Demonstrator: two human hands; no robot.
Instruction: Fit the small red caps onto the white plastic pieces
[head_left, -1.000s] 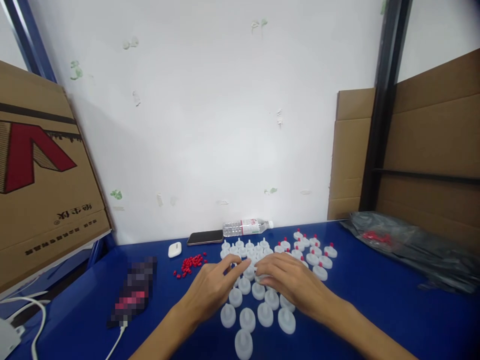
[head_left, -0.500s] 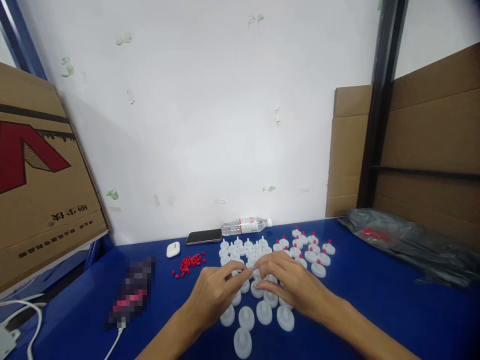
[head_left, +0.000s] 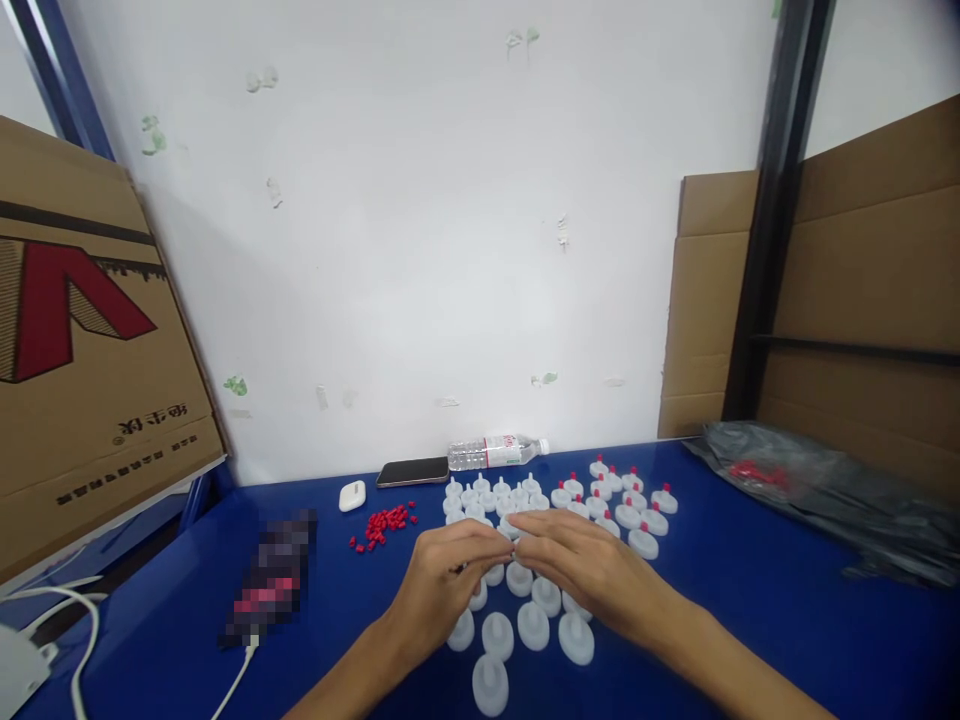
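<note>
My left hand (head_left: 456, 567) and my right hand (head_left: 581, 556) meet at the fingertips above a group of translucent white nozzle caps (head_left: 519, 579). The left thumb and fingers are pinched together. On my right hand the fingers are pressed together and bent inward. Anything between the fingertips is too small or hidden to make out. Several white nozzle caps (head_left: 490, 685) lie in front of and under the hands, partly covered by them. Behind to the right stand nozzle caps with red tips (head_left: 643, 541). A scattered pile of small red caps (head_left: 386, 524) lies left of my left hand.
Along the wall lie a clear plastic bottle (head_left: 487, 452), a phone (head_left: 412, 472) and a white earbud case (head_left: 352, 496). A pixelated dark item (head_left: 274, 575) with a white cable is at left. A grey plastic bag (head_left: 817, 510) lies right. Cardboard (head_left: 97, 420) stands at the sides.
The fingers of my right hand have drawn closer together and over the left fingertips, and its thumb has gone out of sight. The whole view has shifted slightly.
</note>
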